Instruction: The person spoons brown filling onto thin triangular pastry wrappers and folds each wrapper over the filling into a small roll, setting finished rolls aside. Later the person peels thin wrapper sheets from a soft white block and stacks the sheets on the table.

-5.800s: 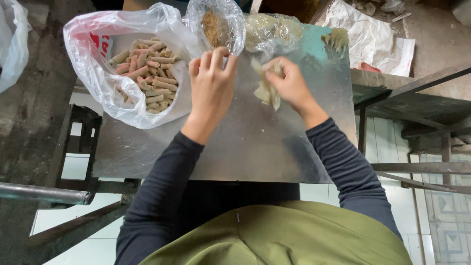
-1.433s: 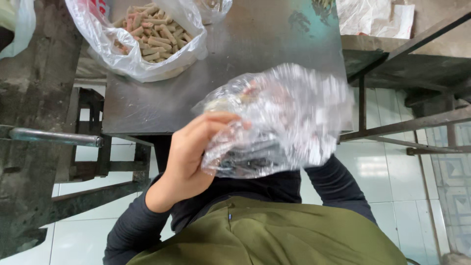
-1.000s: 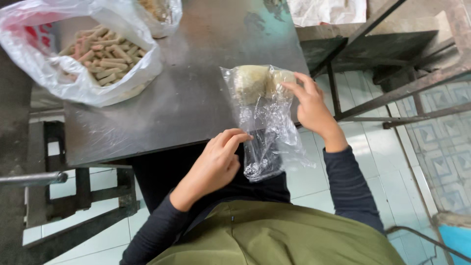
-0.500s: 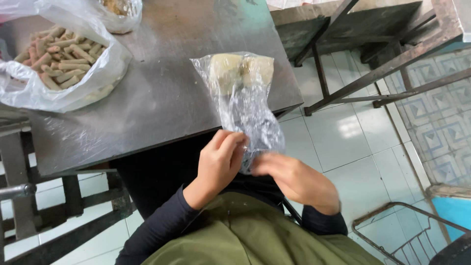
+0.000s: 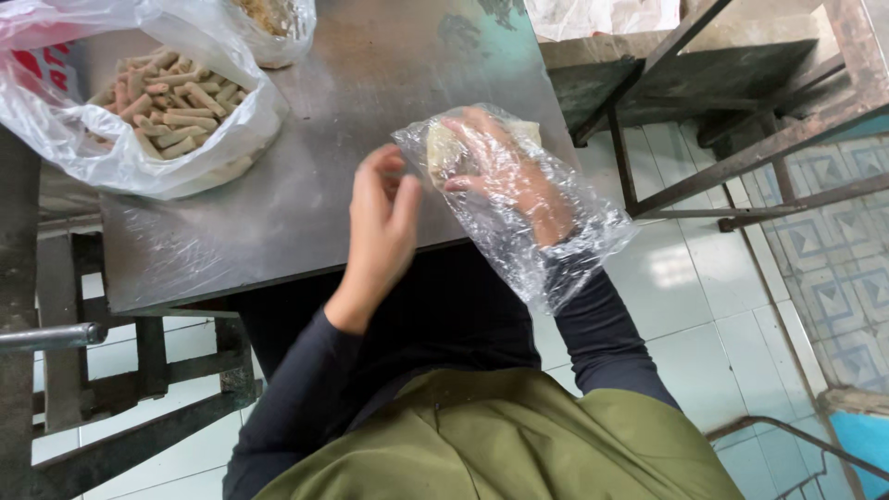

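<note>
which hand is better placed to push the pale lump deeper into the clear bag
Right, probably. The right hand is already inside the clear bag, fingertips on the pale lump. The left hand is outside, beside the bag.

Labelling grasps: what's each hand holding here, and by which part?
Right hand is inside the clear plastic bag, fingers on the pale contents at its closed end. Left hand holds nothing; its fingers sit beside that end.

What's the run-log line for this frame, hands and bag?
right hand: inside clear plastic bag, on pale contents | left hand: open, beside bag mouth | metal table: white bag of brown sticks far left
</note>
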Action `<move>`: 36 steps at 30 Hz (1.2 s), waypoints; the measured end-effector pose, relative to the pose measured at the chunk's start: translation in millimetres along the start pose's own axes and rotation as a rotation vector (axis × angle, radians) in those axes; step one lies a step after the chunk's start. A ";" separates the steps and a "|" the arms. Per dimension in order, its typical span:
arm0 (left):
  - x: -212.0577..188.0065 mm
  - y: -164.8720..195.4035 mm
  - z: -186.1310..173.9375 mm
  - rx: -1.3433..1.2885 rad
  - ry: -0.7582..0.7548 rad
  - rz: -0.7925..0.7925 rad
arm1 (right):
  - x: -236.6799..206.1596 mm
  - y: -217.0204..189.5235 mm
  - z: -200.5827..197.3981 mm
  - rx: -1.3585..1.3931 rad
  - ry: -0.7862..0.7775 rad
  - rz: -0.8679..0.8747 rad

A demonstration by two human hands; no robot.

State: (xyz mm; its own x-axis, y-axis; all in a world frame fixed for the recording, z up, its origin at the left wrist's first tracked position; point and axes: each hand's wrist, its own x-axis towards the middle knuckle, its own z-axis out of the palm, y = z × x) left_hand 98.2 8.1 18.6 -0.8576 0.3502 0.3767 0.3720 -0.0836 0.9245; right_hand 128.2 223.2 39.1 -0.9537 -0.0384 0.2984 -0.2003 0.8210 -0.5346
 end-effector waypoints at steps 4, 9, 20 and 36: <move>54.9 -79.0 -0.2 0.145 -0.089 -0.216 | 11.4 23.3 2.0 -0.089 -0.056 -0.014; 84.8 -114.5 21.3 0.163 -0.190 -0.325 | 13.9 32.7 3.5 -0.091 0.027 -0.131; 92.4 -109.2 26.1 -0.326 -0.142 -0.438 | 19.0 15.4 -3.2 0.305 0.177 0.219; 88.2 -57.7 13.7 0.159 -0.077 0.125 | -61.8 4.9 -1.9 2.087 0.344 0.586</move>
State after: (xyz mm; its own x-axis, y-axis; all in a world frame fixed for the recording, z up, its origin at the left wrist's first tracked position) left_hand 6.0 56.5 -2.3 -0.7739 0.4167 0.4768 0.5305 0.0155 0.8475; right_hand 186.6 230.7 19.6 -0.9613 0.1820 -0.2067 -0.0968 -0.9261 -0.3648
